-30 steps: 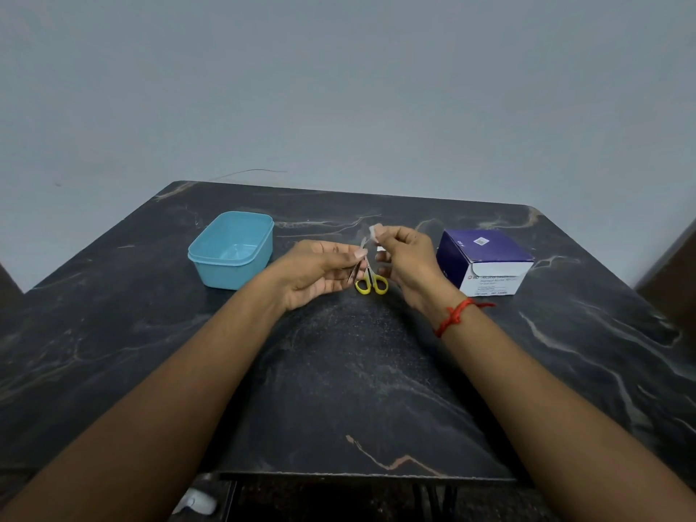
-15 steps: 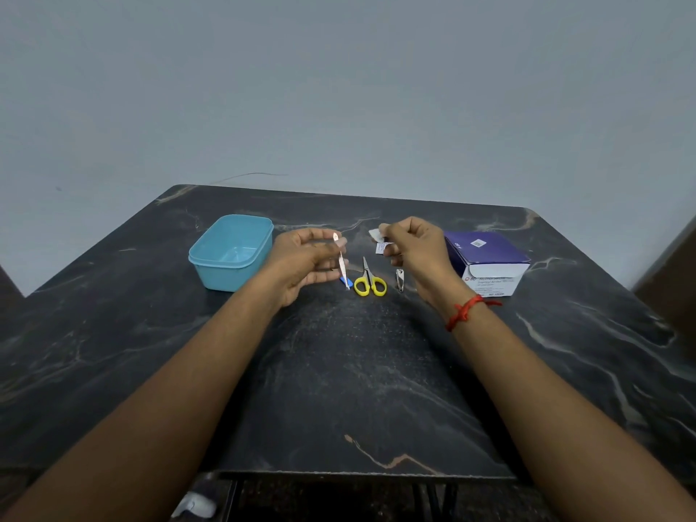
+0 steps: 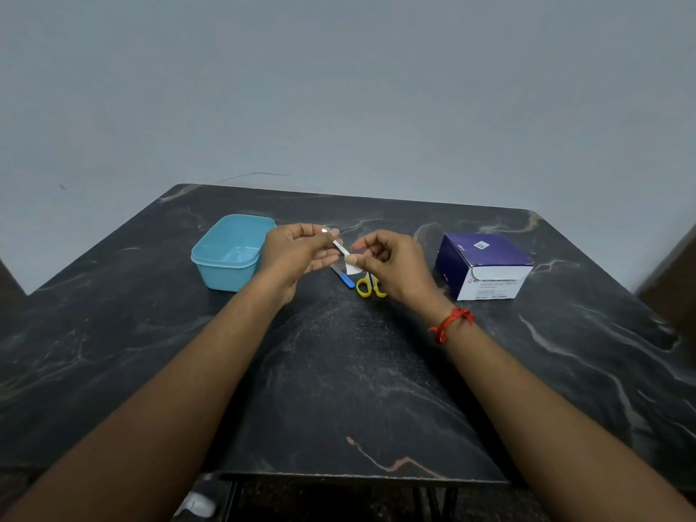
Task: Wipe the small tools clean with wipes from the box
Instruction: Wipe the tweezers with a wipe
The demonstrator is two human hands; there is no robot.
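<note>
**While one tool is getting its wipe, two more are waiting**

As I am looking down through the head camera, my left hand (image 3: 297, 254) is holding a slim pale tool (image 3: 341, 248) up off the table (image 3: 339, 371), fingers and thumb curled round its far end so that the near end is slanting down toward my other hand. My right hand (image 3: 391, 265) is pinching a small white wipe (image 3: 352, 266) between thumb and forefinger, the other fingers loosely curled, and the wipe is touching the lower end of the slim tool. I am judging this to be the wiping stroke itself, just at its start or end; which of the two, I cannot tell.

Below my hands, yellow-handled scissors (image 3: 367, 288) are lying on the table, partly hidden behind my right wrist, and a blue-ended tool (image 3: 344, 276) is lying just beside them. Neither is showing whether it is clean, so I am counting both as work possibly left.

Off to my right, the purple-and-white box (image 3: 486, 265) of wipes is sitting well apart from the tools. Left of my left hand, a light blue tub (image 3: 229, 254) is standing open; I am guessing that the finished tools are going there, though I am making out no tool inside it.
</note>
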